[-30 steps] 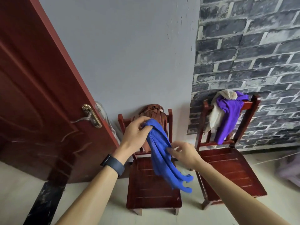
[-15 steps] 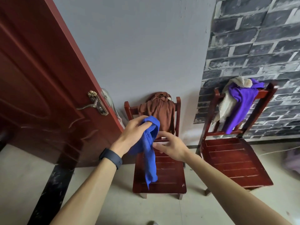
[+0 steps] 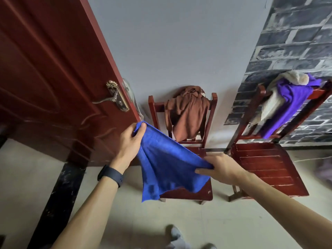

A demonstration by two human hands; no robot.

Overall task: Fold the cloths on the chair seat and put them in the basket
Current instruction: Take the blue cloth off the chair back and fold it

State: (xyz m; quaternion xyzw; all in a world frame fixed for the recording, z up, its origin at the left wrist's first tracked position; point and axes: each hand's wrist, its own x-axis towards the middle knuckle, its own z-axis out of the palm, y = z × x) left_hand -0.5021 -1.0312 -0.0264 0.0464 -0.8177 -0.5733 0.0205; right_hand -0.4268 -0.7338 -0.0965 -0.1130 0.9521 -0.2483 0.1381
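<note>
A blue cloth (image 3: pixel 165 162) hangs spread in the air above the seat of the left red wooden chair (image 3: pixel 188 194). My left hand (image 3: pixel 132 139) pinches its upper left corner, thumb on top. My right hand (image 3: pixel 220 167) grips the opposite corner lower and to the right, so the top edge slopes down between them. The rest of the cloth drapes down over the seat's front. A brown cloth (image 3: pixel 188 114) hangs on this chair's backrest. No basket is in view.
A second red chair (image 3: pixel 265 166) stands to the right, with a purple cloth (image 3: pixel 287 103) and a beige cloth (image 3: pixel 291 78) over its backrest. An open red door (image 3: pixel 53 78) stands close on the left. My shoes (image 3: pixel 177 234) show on the pale floor.
The bunched blue cloth has been pulled open: my left hand stayed up at one corner while my right hand drew the other corner out to the right. The view tilted down.
</note>
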